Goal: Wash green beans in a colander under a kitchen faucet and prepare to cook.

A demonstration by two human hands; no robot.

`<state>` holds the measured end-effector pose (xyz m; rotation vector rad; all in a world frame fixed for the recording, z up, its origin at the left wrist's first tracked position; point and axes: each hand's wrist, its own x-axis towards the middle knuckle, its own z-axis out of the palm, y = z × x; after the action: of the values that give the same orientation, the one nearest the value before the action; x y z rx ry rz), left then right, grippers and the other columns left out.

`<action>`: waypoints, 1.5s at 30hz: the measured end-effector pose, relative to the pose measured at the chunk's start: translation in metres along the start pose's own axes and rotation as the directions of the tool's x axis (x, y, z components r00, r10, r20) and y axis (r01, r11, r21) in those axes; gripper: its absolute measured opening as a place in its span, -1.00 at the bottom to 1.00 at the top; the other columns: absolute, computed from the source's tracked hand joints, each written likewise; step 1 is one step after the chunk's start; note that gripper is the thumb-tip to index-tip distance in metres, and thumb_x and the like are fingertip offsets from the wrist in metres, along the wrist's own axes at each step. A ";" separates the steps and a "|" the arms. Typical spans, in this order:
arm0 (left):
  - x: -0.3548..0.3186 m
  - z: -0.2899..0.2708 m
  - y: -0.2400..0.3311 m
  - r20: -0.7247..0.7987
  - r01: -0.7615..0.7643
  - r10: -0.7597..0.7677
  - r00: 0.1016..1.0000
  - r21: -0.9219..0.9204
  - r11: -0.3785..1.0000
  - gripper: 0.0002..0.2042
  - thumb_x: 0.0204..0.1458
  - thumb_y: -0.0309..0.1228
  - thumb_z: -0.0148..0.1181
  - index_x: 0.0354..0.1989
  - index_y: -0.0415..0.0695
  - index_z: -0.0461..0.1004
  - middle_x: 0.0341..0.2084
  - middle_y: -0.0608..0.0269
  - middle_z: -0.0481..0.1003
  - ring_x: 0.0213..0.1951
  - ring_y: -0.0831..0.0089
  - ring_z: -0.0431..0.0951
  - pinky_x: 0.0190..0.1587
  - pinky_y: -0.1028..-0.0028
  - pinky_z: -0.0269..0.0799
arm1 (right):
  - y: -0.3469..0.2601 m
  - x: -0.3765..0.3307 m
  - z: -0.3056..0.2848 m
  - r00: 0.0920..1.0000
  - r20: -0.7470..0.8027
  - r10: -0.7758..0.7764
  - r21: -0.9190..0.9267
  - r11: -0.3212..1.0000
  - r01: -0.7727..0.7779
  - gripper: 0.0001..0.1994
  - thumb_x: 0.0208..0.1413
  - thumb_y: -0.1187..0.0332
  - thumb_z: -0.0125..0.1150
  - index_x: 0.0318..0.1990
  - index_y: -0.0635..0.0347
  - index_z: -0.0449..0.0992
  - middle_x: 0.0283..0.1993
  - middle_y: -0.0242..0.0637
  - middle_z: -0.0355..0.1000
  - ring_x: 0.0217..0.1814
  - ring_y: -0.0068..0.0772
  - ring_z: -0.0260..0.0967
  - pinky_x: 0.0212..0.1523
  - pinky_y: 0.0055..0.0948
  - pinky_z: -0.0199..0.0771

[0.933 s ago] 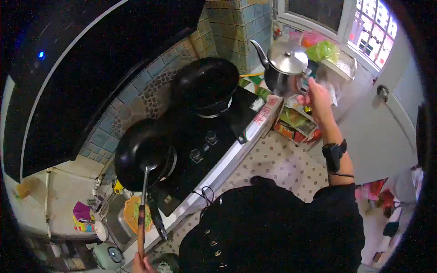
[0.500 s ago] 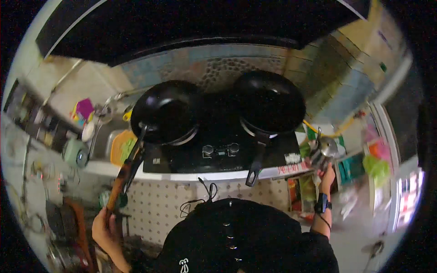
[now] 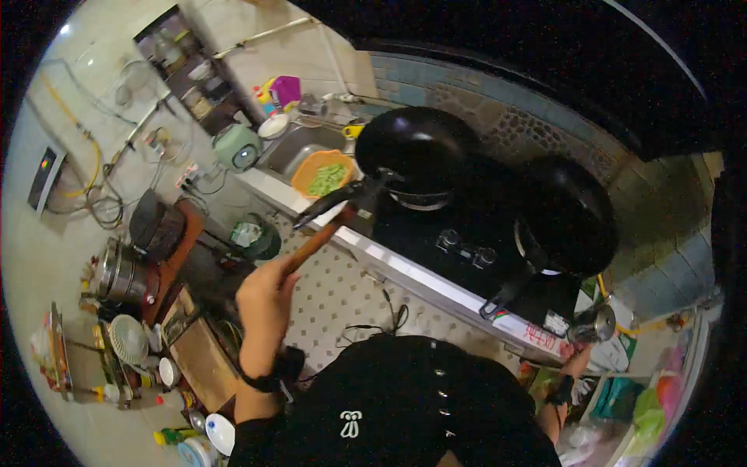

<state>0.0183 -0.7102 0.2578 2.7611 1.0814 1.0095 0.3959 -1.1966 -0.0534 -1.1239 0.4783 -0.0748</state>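
Observation:
My left hand (image 3: 264,307) is closed round the lower end of a brown wooden utensil (image 3: 313,245). The utensil's upper end is dark and lies beside the black handle (image 3: 331,204) of the left wok (image 3: 412,148); its kind cannot be made out. Over at the right end of the counter, my right hand (image 3: 577,363) grips a small shiny metal pot with a lid (image 3: 595,322); part of the fingers is hidden. The right wok (image 3: 564,214) sits on the black stove (image 3: 420,241), its handle pointing toward me.
Left of the stove, an orange basket (image 3: 299,180) of green vegetables stands at the sink (image 3: 289,159), near a pale green appliance (image 3: 237,148). Dark pots (image 3: 156,222) and a wooden board (image 3: 204,354) are at my left. Bags fill a shelf (image 3: 622,405) at the right. A bin (image 3: 255,237) stands below.
My view has turned left, so the stove and woks sit further right and tilted. My left hand has come up nearer the counter with the wooden utensil. The right hand stays at the metal pot.

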 end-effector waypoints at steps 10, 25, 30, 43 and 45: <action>0.009 0.030 -0.012 -0.063 -0.093 0.086 0.994 -0.133 0.987 -0.80 -0.20 -0.49 0.21 -0.34 -0.17 0.41 -0.52 0.12 0.44 -0.48 0.15 0.44 -0.44 0.29 0.33 | -0.060 -0.119 0.043 0.745 0.462 -0.481 -0.723 0.283 0.631 -0.77 0.10 0.39 0.00 -0.11 0.29 0.32 -0.16 -0.22 0.33 -0.18 -0.37 0.26 -0.13 -0.47 0.29; 0.021 0.043 -0.013 0.024 -0.406 0.482 0.876 -0.503 0.763 -0.70 -0.14 -0.44 0.14 -0.19 -0.25 0.35 -0.24 0.00 0.42 -0.30 0.10 0.44 -0.24 0.31 0.37 | -0.023 -0.411 0.376 0.121 0.770 0.626 -0.551 0.749 -0.367 -0.87 0.09 0.41 0.02 -0.33 0.32 0.36 -0.31 -0.21 0.37 -0.33 -0.40 0.39 -0.30 -0.48 0.45; 0.048 0.035 -0.079 0.115 -0.340 0.458 0.882 -0.518 0.785 -0.49 -0.22 -0.27 0.28 -0.11 -0.30 0.31 -0.21 -0.12 0.40 -0.18 0.01 0.41 -0.11 0.28 0.32 | -0.028 -0.376 0.331 0.412 0.664 0.624 -0.561 0.780 -0.278 -0.90 0.03 0.41 0.05 -0.36 0.24 0.34 -0.51 -0.31 0.32 -0.51 -0.51 0.35 -0.50 -0.52 0.42; 0.087 0.143 -0.119 0.422 0.146 0.080 0.903 -0.477 0.867 -0.65 -0.19 -0.37 0.24 -0.19 -0.20 0.36 -0.55 -0.01 0.47 -0.47 0.12 0.49 -0.42 0.30 0.36 | -0.047 -0.345 0.255 0.695 0.671 0.258 -0.603 0.736 0.309 -0.66 -0.03 0.48 0.10 -0.14 0.14 0.11 -0.56 -0.33 0.30 -0.74 -0.62 0.16 -0.77 -0.59 0.16; 0.085 0.152 -0.120 0.442 0.181 0.061 0.895 -0.485 0.855 -0.64 -0.18 -0.36 0.23 -0.18 -0.20 0.36 -0.55 0.00 0.47 -0.48 0.13 0.49 -0.42 0.31 0.36 | -0.045 -0.336 0.256 0.688 0.688 0.233 -0.555 0.780 0.290 -0.68 -0.04 0.54 0.07 -0.15 0.14 0.12 -0.53 -0.33 0.29 -0.74 -0.62 0.16 -0.77 -0.60 0.16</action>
<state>0.0792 -0.5342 0.1579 2.3193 0.6919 0.5072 0.2062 -0.9007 0.1851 -1.7076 -0.2950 0.5506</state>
